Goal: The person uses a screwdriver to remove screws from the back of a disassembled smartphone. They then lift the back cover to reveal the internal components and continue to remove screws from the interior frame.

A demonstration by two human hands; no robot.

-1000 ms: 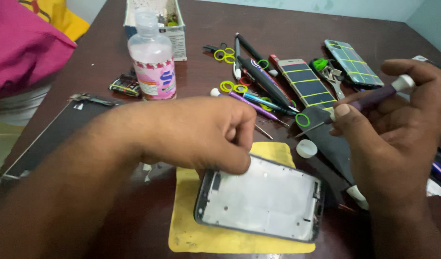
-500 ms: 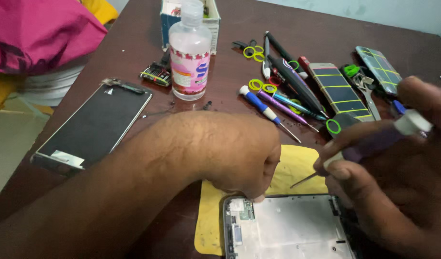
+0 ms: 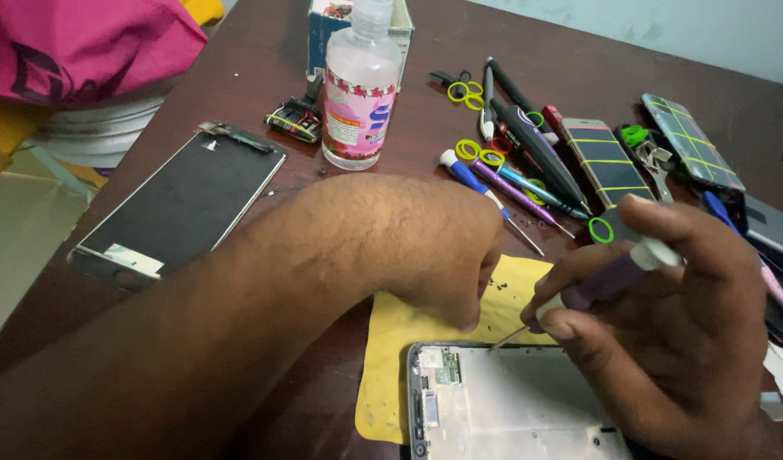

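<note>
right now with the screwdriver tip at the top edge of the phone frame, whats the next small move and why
Probably lower the screwdriver tip a touch onto the phone frame near its top edge. The right hand holds the tool slanted, its tip just at that edge, while the left hand rests on the yellow mat beside the frame.

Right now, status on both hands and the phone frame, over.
Right hand gripping purple-handled screwdriver, tip at silver phone frame top edge. Left hand on yellow mat above frame. Loose tiny screws on mat close by.
</note>
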